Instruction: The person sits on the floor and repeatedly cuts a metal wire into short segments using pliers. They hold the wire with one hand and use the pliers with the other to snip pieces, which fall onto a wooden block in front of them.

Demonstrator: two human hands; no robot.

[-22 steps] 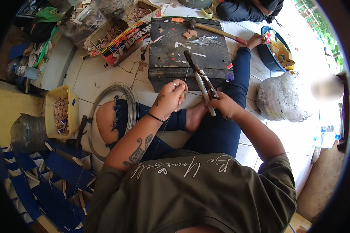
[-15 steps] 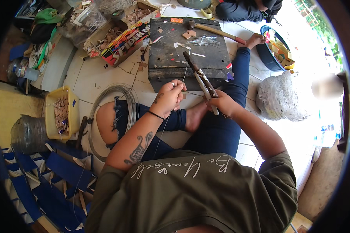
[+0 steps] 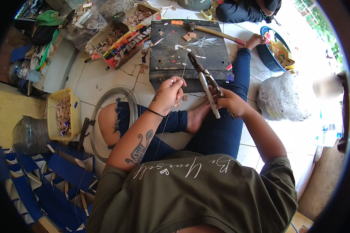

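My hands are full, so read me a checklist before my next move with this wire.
1. Wire gripped in left hand: ok, pinched.
2. Pliers held in right hand: ok.
3. Left hand apart from the pliers: ok.
4. Wire touching the pliers: cannot tell, too fine to make out.
5. Block free of scraps: not ok, several lie on top.
6. Hammer away from both hands: ok, on the block's far side.

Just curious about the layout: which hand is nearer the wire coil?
Left: the left hand is right of the wire coil, apart from it; the right hand, holding pliers, is farther right.
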